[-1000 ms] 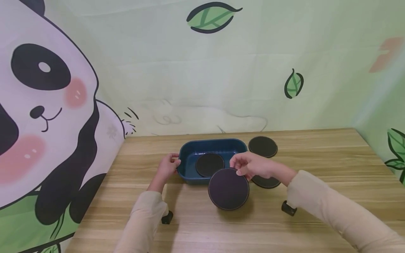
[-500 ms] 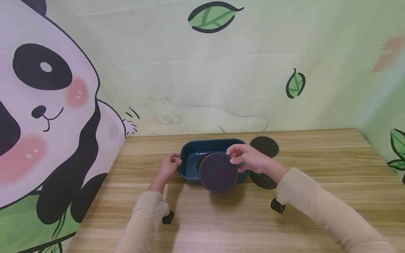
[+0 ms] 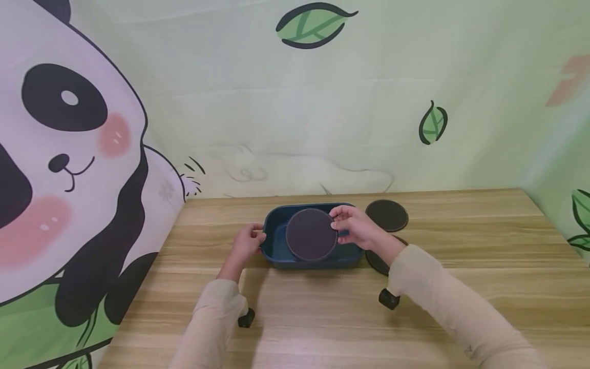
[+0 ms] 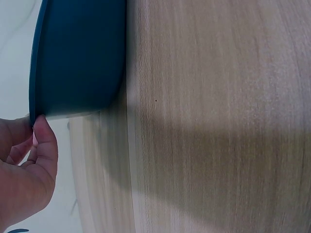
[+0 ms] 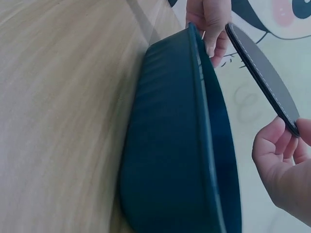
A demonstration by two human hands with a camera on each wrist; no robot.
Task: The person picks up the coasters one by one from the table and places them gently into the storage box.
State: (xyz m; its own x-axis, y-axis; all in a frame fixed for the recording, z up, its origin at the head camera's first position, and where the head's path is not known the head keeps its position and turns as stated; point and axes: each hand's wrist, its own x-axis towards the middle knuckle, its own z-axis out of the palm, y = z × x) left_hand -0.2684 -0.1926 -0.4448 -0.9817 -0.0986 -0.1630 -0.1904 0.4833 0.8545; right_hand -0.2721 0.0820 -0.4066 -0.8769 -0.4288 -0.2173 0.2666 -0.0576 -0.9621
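Observation:
A dark blue rectangular dish (image 3: 276, 262) with rounded corners stands on the wooden table. Its left rim is pinched between the thumb and fingers of my left hand (image 3: 247, 240), which also shows in the left wrist view (image 4: 29, 170). Over the dish, my right hand (image 3: 357, 226) holds a round black coaster (image 3: 312, 234) by its right edge. The right wrist view shows that coaster (image 5: 265, 73) tilted and above the rim, with stitching along its edge. The coaster lying inside the dish is hidden behind the held one.
To the right of the dish lie two more round coasters, one at the back (image 3: 386, 215) and one nearer (image 3: 378, 262), partly covered by the right hand. The wooden table (image 3: 313, 318) meets a panda-print cloth (image 3: 258, 102) behind. Black wrist cameras hang under both sleeves.
My right hand has carried the coaster left and away from me, from in front of the dish to over it. The left hand keeps its grip on the rim.

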